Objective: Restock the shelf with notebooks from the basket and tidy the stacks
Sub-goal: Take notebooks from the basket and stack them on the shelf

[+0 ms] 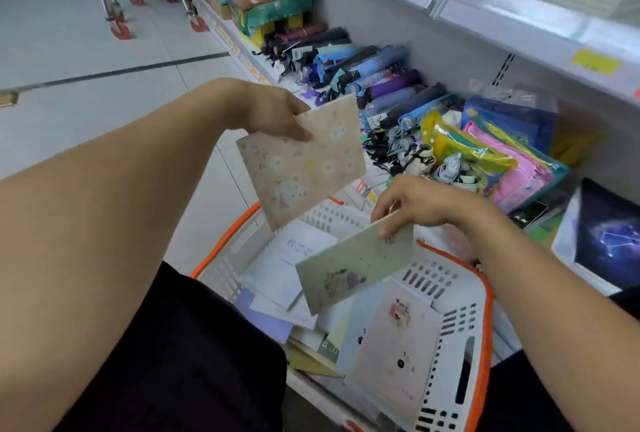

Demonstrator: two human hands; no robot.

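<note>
A: Item count?
B: Basket [479, 300]: one. Hands: two, left [277, 116] and right [415, 204], above the basket.
A: Notebooks?
B: Held above the basket: two, one beige [304, 168], one green [353, 267]. Inside the basket: several, overlapping; exact number cannot be determined.

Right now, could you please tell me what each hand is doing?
Left hand: pinching the beige floral notebook.
Right hand: pinching the pale green notebook above the basket.
</note>
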